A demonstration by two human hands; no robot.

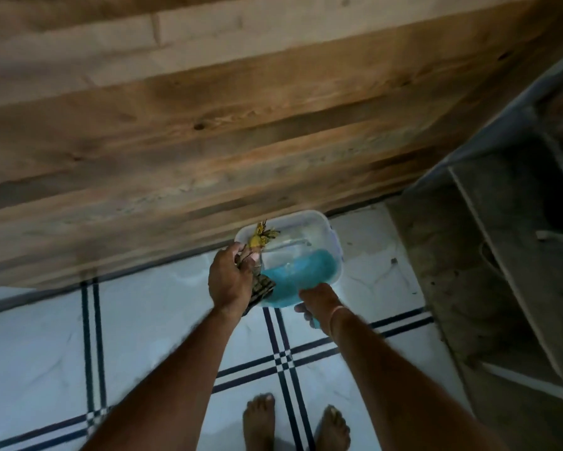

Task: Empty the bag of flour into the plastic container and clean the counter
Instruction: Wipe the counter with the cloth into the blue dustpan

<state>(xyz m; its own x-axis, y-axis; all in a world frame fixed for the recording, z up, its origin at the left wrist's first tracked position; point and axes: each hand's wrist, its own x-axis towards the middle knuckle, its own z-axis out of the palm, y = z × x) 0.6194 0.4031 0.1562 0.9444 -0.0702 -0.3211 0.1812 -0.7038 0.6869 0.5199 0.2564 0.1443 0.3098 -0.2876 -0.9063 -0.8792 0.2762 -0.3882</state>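
A clear plastic container [306,219] is held in the air just below the edge of the wooden counter [208,141]. My right hand [319,301] grips its near end together with a blue plastic piece [289,281]; whether that piece lies inside or under the container I cannot tell. My left hand [229,281] is closed on a dark striped cloth with a yellow patch [260,242], pressed against the container's left rim. No flour bag is in view. The frame is blurred by motion.
White floor tiles with dark blue lines [143,320] lie below, with my bare feet [263,421] on them. A grey concrete shelf unit [501,255] stands at the right, close to the container.
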